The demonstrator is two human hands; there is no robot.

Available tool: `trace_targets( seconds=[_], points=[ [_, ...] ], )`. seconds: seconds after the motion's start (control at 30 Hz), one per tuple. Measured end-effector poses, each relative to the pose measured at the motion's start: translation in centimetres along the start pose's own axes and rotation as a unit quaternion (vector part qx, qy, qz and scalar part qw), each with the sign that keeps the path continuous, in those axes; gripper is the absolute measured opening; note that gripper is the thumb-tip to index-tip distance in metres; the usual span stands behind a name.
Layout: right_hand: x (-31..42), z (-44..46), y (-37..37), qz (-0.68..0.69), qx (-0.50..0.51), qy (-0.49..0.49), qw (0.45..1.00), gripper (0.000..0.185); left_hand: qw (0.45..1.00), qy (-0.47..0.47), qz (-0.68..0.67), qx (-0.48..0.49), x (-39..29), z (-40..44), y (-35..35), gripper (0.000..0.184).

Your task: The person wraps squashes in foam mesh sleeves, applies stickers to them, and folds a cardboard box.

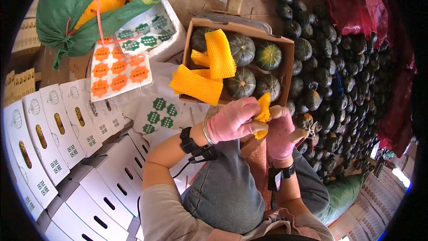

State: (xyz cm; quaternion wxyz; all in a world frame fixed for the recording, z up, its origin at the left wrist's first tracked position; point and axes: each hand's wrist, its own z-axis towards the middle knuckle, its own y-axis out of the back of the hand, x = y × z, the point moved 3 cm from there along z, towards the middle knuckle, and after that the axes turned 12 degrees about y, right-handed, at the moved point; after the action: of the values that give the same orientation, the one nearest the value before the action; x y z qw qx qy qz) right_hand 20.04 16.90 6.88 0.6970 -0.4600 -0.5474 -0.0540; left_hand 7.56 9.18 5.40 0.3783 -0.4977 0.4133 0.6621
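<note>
Left hand (231, 122) and right hand (281, 135), grips pinched closed on 1 yellow foam net (263, 114). At 12 o'clock from them, an open carton (289, 69) containing 5 visible dark-green squashes (241, 50); squash heap (327, 78), 2 o'clock.

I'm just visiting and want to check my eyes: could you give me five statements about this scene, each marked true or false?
1. The left hand and right hand are both at one yellow mesh piece. True.
2. The brown box has nothing in it. False: green pumpkins sit inside.
3. The orange stickers lie to the person's left of the brown box. True.
4. The white boxes are entirely unprinted. False: they bear pumpkin outlines and green characters.
5. The heaped pumpkins are all bright orange. False: they are mostly dark green.
</note>
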Motion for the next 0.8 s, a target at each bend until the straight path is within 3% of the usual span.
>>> trace_targets(
  seconds=[0.07,0.1,0.13,0.2,0.23,0.33,0.37,0.4,0.47,0.5,0.53,0.57,0.6,0.63,0.73,0.77,0.8],
  points=[
    [-0.3,-0.2,-0.7,-0.184,-0.037,-0.024,0.982,0.060,0.995,-0.010,-0.076,0.062,0.5,0.3,0.1,0.032],
    [-0.9,0.2,-0.4,-0.236,0.052,0.042,0.969,0.062,0.996,-0.021,-0.083,0.028,0.3,0.5,-0.1,0.028],
    [-1.1,0.3,-0.2,-0.349,0.063,0.082,0.931,0.055,0.995,0.024,-0.087,0.030,0.5,0.4,-0.1,0.026],
    [-1.4,0.0,0.9,-0.226,0.031,0.021,0.973,0.047,0.989,0.112,-0.093,0.034,1.1,-0.6,0.5,0.023],
    [-1.3,0.0,1.0,-0.158,-0.003,0.033,0.987,0.038,0.974,0.199,-0.094,0.051,0.1,-1.0,1.4,0.017],
    [-1.0,-0.1,1.3,-0.283,-0.037,0.089,0.954,0.036,0.983,0.139,0.115,-0.015,-0.7,-1.0,2.2,0.017],
    [-0.8,-0.5,0.6,-0.286,-0.034,0.097,0.953,0.036,0.980,0.146,0.113,-0.070,-0.3,-1.2,1.5,0.016],
    [-1.1,-0.3,0.3,-0.369,0.008,0.144,0.918,0.038,0.977,0.205,0.007,-0.051,0.6,-1.6,1.1,0.014],
    [-0.6,-0.1,-0.1,-0.563,0.022,0.128,0.816,0.034,0.927,0.317,-0.202,-0.006,1.8,-2.7,0.8,0.013],
    [-0.8,0.2,1.0,-0.607,0.089,0.139,0.778,0.026,0.788,0.432,-0.439,0.033,1.1,-3.2,1.1,0.014],
    [-1.6,-0.5,2.8,-0.493,0.098,0.021,0.864,0.015,0.775,0.408,-0.477,0.074,1.5,-3.7,1.5,0.017],
    [-2.0,-1.6,4.0,-0.202,0.045,-0.078,0.975,0.017,0.758,0.384,-0.516,0.110,2.2,-4.4,1.7,0.020],
    [-2.1,-2.2,3.8,0.112,-0.012,-0.166,0.980,0.019,0.739,0.357,-0.553,0.146,1.6,-4.1,1.8,0.023],
    [-1.4,-2.3,3.3,0.211,-0.003,-0.165,0.964,0.030,0.756,0.408,-0.493,0.134,0.9,-4.3,1.5,0.033],
    [-1.3,-2.9,3.5,0.161,0.057,-0.224,0.960,0.034,0.852,0.324,-0.390,0.131,-0.5,-3.0,2.0,0.041],
    [-2.0,-3.4,4.0,0.083,0.073,-0.253,0.961,0.035,0.872,0.284,-0.379,0.124,-0.7,-2.5,1.6,0.038],
    [-1.9,-3.3,3.6,0.108,0.060,-0.269,0.955,0.031,0.878,0.286,-0.363,0.124,-0.2,-2.8,1.2,0.036]
  ],
)
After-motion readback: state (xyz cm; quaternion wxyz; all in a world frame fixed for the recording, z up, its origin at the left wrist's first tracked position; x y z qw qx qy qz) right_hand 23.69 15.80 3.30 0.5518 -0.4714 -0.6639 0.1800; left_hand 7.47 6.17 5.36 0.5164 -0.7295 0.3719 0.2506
